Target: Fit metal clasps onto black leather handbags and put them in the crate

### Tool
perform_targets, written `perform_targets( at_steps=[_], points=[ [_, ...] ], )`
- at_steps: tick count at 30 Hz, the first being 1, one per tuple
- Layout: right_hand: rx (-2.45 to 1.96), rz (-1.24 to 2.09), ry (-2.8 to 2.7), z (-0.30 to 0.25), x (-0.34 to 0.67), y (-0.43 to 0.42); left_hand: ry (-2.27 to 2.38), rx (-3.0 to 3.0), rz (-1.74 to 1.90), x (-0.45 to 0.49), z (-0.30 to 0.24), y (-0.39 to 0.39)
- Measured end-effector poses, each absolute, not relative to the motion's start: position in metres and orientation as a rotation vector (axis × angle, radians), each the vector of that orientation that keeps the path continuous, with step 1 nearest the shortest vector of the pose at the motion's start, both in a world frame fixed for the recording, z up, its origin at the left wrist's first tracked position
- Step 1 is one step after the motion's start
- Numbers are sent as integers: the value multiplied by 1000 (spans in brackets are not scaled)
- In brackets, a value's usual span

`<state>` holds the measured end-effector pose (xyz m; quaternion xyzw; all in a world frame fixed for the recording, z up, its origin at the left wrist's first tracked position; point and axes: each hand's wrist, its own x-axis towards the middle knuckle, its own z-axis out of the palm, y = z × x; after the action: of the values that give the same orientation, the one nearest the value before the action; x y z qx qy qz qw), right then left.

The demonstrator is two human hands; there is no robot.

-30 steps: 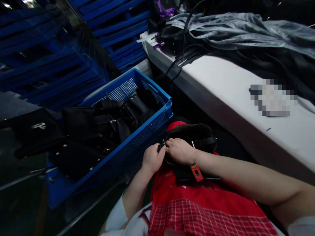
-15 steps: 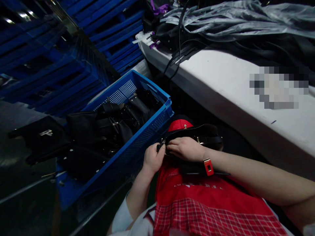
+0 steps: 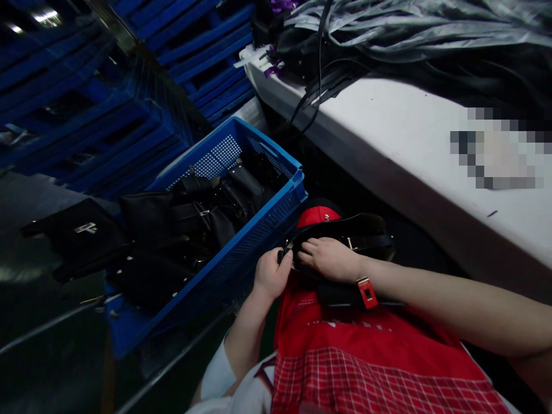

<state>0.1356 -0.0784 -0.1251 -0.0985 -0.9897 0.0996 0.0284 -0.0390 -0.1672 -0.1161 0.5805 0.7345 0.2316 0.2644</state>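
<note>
A black handbag [image 3: 366, 224] with gold-coloured metal fittings lies across my lap, its mouth open. My left hand [image 3: 272, 275] is closed on its left end, thumb on top, by a small metal fitting. Close beside it, my right hand [image 3: 331, 259] reaches over the bag's near side with bent fingers gripping at the opening. Its fingertips are partly hidden in the dark bag. A red band with a metal buckle sits on my right wrist.
Left of me stands a blue plastic crate [image 3: 254, 227] filled with black bags [image 3: 149, 215], some overhanging its left side. A white table [image 3: 401, 126] on the right bears black straps and plastic wrapping [image 3: 414, 29]. Blue pallets [image 3: 202, 63] are stacked behind.
My right hand's fingers have drawn back slightly from my left hand and are more bent. The left hand keeps its hold on the bag's end. The view has shifted a little.
</note>
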Motion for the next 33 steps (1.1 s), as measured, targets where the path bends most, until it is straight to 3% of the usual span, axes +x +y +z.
perform_targets(
  at_steps=[17, 25, 30, 33],
  points=[
    [26, 147, -3047, -119, 123, -74, 2015, 1542, 637, -40, -116, -165],
    [-185, 160, -3053, -125, 132, -65, 2020, 1559, 606, -32, -118, -161],
    [-337, 451, -2969, -122, 138, -64, 2030, 1520, 636, -34, -115, -161],
    [-354, 442, -2979, -118, 137, -66, 2029, 1533, 622, -34, -113, -161]
  ],
)
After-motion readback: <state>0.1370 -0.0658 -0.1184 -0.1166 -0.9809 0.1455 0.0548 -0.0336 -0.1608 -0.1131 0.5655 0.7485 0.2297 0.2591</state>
